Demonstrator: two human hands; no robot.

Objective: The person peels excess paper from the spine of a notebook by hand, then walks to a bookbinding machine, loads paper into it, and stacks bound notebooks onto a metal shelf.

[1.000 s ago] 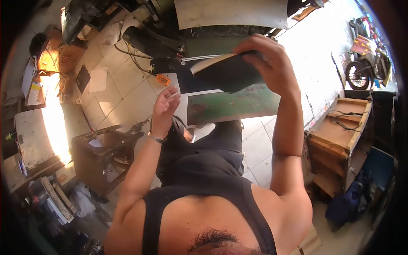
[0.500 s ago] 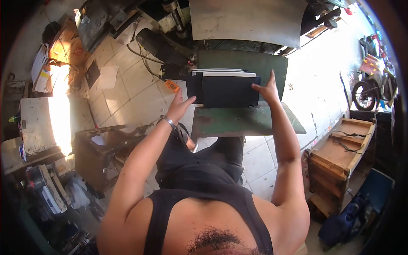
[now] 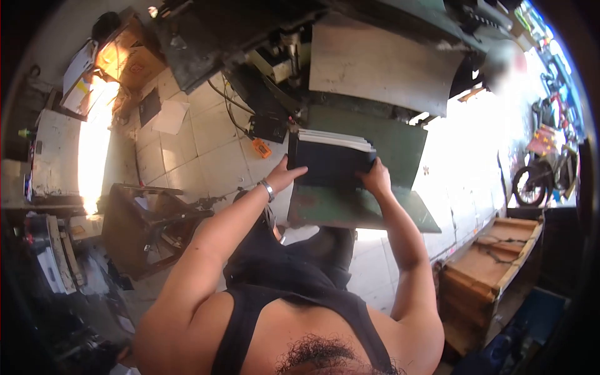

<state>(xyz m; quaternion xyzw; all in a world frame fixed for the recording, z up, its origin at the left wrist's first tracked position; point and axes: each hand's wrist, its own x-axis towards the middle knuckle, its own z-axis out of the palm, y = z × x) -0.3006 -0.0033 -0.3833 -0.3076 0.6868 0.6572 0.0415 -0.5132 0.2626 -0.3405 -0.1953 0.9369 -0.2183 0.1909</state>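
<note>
Find the dark stack (image 3: 331,155) on the green table (image 3: 359,212), with a dark face toward the near side and at least 2 white edges showing along the far side. Cannot tell from this view whether lying quite flat or a little tilted. Flanked by 2 hands. At the left end, left hand (image 3: 286,175) with thumb and fingers spread wide apart, not visibly grasping anything; cannot tell whether touching the stack or just beside it. At the right end, right hand (image 3: 377,180) bent around the near corner, with thumb over the dark face and fingers along the end; touching, by the look of it, but with fingertips partly hidden, so cannot tell how tightly closed.

Judging by the straight edges and flat face, likely to handle as stiff, board-like pieces, light singly and heavier together. Smooth-looking, so apt to slip layer over layer if pinched at the top alone. Perhaps prone to chipping at the corners. Best taken by both short ends at once, low down, squeezing evenly inward. Keep clear, on the left, of the orange control box (image 3: 261,148) and, on the far side, of the grey panel (image 3: 381,62).
</note>
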